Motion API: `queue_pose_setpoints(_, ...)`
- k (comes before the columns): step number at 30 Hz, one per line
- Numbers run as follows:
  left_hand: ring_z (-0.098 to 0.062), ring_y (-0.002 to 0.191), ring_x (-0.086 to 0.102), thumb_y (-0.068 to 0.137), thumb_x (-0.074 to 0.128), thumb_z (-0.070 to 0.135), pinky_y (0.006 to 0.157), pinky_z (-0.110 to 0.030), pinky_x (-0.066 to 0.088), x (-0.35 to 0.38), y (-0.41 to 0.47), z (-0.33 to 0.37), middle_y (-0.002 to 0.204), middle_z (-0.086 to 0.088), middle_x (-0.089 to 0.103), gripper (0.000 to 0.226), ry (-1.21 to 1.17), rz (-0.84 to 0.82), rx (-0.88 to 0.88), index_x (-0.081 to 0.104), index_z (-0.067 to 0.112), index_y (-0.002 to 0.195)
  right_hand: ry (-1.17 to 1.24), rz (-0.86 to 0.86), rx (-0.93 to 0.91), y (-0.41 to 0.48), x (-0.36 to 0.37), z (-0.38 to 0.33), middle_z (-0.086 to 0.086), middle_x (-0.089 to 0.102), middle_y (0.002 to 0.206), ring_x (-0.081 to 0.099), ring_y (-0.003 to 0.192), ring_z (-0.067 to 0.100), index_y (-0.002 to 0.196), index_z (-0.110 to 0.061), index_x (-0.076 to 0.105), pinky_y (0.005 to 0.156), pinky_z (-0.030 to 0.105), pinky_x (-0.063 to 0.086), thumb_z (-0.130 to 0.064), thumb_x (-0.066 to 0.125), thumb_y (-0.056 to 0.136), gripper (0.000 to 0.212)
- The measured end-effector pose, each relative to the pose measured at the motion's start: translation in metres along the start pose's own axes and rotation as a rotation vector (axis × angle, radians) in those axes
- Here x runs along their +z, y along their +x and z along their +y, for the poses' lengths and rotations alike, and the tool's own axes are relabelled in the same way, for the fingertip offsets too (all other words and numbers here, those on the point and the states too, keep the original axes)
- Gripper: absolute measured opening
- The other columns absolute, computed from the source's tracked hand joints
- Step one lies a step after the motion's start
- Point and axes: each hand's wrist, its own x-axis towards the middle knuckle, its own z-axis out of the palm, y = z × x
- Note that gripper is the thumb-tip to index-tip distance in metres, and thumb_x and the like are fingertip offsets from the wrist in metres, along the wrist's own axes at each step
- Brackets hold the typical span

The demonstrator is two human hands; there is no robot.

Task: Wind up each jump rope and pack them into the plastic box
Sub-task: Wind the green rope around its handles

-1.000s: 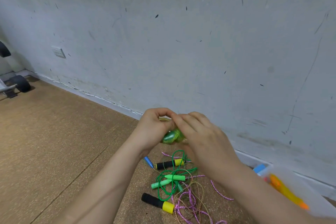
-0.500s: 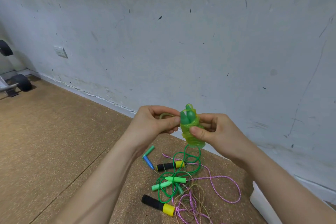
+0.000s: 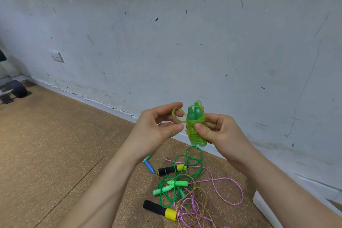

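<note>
Both hands hold a translucent green jump rope [image 3: 194, 126] upright in front of the wall, its cord wound round its two green handles. My right hand [image 3: 220, 131] grips the wound bundle, thumb across the coils. My left hand [image 3: 157, 129] pinches the loose end of the cord, which loops round my index finger. On the floor below lies a tangle of ropes: a green rope with light green handles [image 3: 176, 184], a pink braided rope [image 3: 222, 190] and black-and-yellow handles [image 3: 160, 209]. A corner of the plastic box [image 3: 266, 207] shows at the lower right.
A blue handle [image 3: 149, 166] lies beside the tangle, by my left wrist. The cork-brown floor [image 3: 55, 144] stretches left to a dark wheel [image 3: 18, 89] on a metal frame. The scuffed white wall [image 3: 185, 42] stands close behind, with a socket [image 3: 56, 56] low on it.
The wound green rope has been turned upright and raised from between both closed hands. My left hand now pulls a loop of the cord's end out to the left. The view shifted left.
</note>
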Motion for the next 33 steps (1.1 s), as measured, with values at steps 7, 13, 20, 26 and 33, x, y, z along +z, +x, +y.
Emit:
queue_pose_setpoints(7, -0.01, 0.061, 0.062, 0.077, 0.072, 0.004, 0.056, -0.019, 0.048, 0.0014, 0.0072, -0.0002, 0.069, 0.0, 0.071, 0.012, 0.011, 0.148, 0.025, 0.075, 0.014, 0.082, 0.028, -0.204, 0.054, -0.0044, -0.0008, -0.0039, 0.008, 0.074, 0.1, 0.069, 0.088, 0.012, 0.108, -0.008, 0.067, 0.075, 0.02, 0.053, -0.008, 0.062, 0.085, 0.024)
queue_pose_setpoints(13, -0.009, 0.068, 0.06, 0.084, 0.062, 0.016, 0.063, -0.021, 0.046, -0.0051, 0.0087, -0.0053, 0.072, 0.003, 0.067, 0.017, 0.743, 0.056, 0.535, 0.075, 0.02, 0.093, 0.072, -0.255, 0.06, -0.0051, 0.0005, -0.0041, 0.001, 0.075, 0.096, 0.069, 0.087, 0.01, 0.108, -0.009, 0.067, 0.073, 0.019, 0.052, -0.017, 0.063, 0.076, 0.033)
queue_pose_setpoints(20, -0.008, 0.075, 0.06, 0.08, 0.06, 0.001, 0.068, -0.018, 0.047, -0.0043, 0.0089, -0.0081, 0.077, 0.0, 0.065, 0.015, 0.564, 0.063, 0.517, 0.073, 0.007, 0.085, 0.099, -0.252, 0.056, -0.0042, -0.0025, -0.0027, 0.005, 0.074, 0.098, 0.069, 0.088, 0.012, 0.109, -0.008, 0.067, 0.073, 0.02, 0.052, -0.016, 0.063, 0.078, 0.033)
queue_pose_setpoints(26, -0.003, 0.078, 0.061, 0.082, 0.061, 0.003, 0.071, -0.013, 0.045, -0.0043, 0.008, -0.0073, 0.08, 0.004, 0.067, 0.019, 0.444, -0.029, 0.428, 0.075, 0.012, 0.092, 0.018, -0.279, 0.058, -0.0047, -0.0042, -0.0035, -0.002, 0.074, 0.091, 0.068, 0.084, 0.008, 0.105, -0.009, 0.068, 0.074, 0.019, 0.051, -0.004, 0.066, 0.086, 0.02)
queue_pose_setpoints(33, 0.001, 0.077, 0.058, 0.083, 0.061, 0.003, 0.07, -0.011, 0.043, -0.0041, 0.0081, -0.0067, 0.079, 0.004, 0.065, 0.02, 0.558, -0.035, 0.527, 0.075, 0.01, 0.095, -0.043, -0.228, 0.063, -0.0042, -0.0062, -0.002, 0.003, 0.073, 0.091, 0.067, 0.081, 0.008, 0.104, -0.007, 0.069, 0.07, 0.018, 0.05, -0.003, 0.063, 0.087, 0.018)
